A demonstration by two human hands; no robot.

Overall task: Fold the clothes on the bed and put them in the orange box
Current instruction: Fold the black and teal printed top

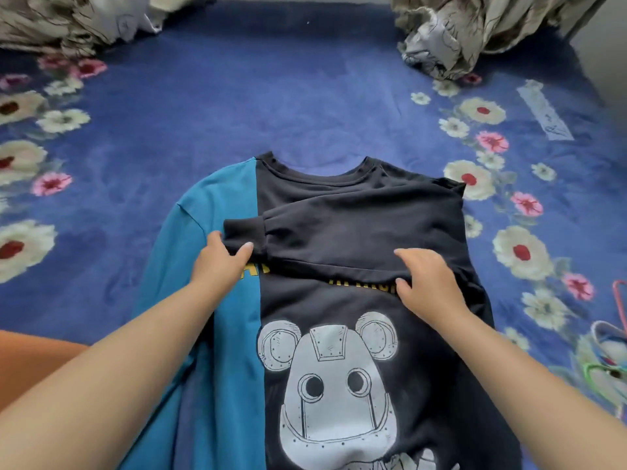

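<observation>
A sweatshirt [339,334], half teal and half black with a grey robot-bear print, lies flat on the bed in front of me, neck away from me. Its black right sleeve [339,228] is folded across the chest toward the left. My left hand [220,262] pinches the sleeve's cuff between thumb and fingers. My right hand [424,283] grips the lower edge of the same sleeve near the chest's middle, fingers curled over the cloth. An orange surface [30,361] shows at the lower left edge; whether it is the box I cannot tell.
The bed carries a blue sheet with flowers [305,96]. Crumpled beige patterned cloth lies at the back left [61,22] and back right [475,32]. Coloured plastic hangers [607,357] lie at the right edge.
</observation>
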